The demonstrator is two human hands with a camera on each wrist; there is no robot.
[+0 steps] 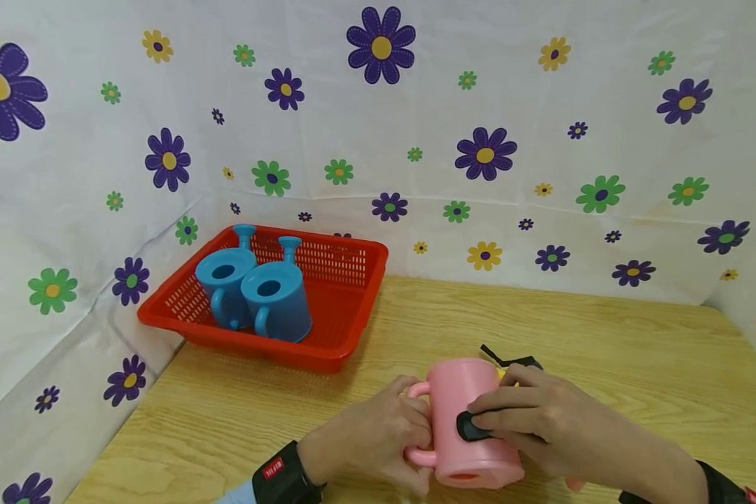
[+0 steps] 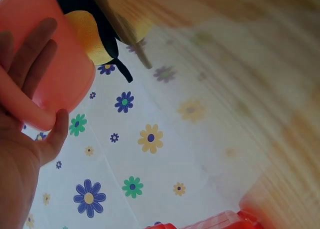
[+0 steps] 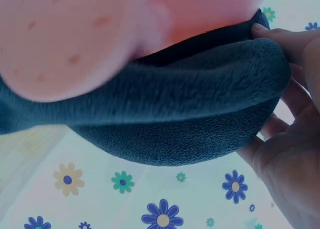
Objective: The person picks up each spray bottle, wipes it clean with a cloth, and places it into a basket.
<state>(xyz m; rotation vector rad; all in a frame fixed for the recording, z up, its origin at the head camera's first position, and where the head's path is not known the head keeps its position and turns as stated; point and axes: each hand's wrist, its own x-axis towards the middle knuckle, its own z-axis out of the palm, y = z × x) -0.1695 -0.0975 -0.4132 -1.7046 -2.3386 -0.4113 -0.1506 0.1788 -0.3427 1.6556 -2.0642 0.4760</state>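
Observation:
A pink watering can (image 1: pixel 456 399) lies on its side over the table, its opening turned toward me. My left hand (image 1: pixel 390 430) grips its handle (image 2: pixel 22 106), with fingers passing through the loop and lying along the body. My right hand (image 1: pixel 542 413) holds a dark, fuzzy cleaning pad (image 3: pixel 190 109) against the can's side. In the head view, fingertips press a dark end of the pad on the pink wall. A yellow part (image 2: pixel 87 36) and a black strap (image 1: pixel 494 355) show beyond the can. The pink spout head (image 3: pixel 65 44), dotted with holes, hangs before the pad in the right wrist view.
On the left of the table stands a red plastic basket (image 1: pixel 327 357) with perforated sides. Two blue watering cans, one (image 1: pixel 225 276) beside the other (image 1: pixel 280 301), stand upright in it. A white flowered sheet (image 1: pixel 353 126) hangs behind and around the wooden table (image 1: pixel 573 329).

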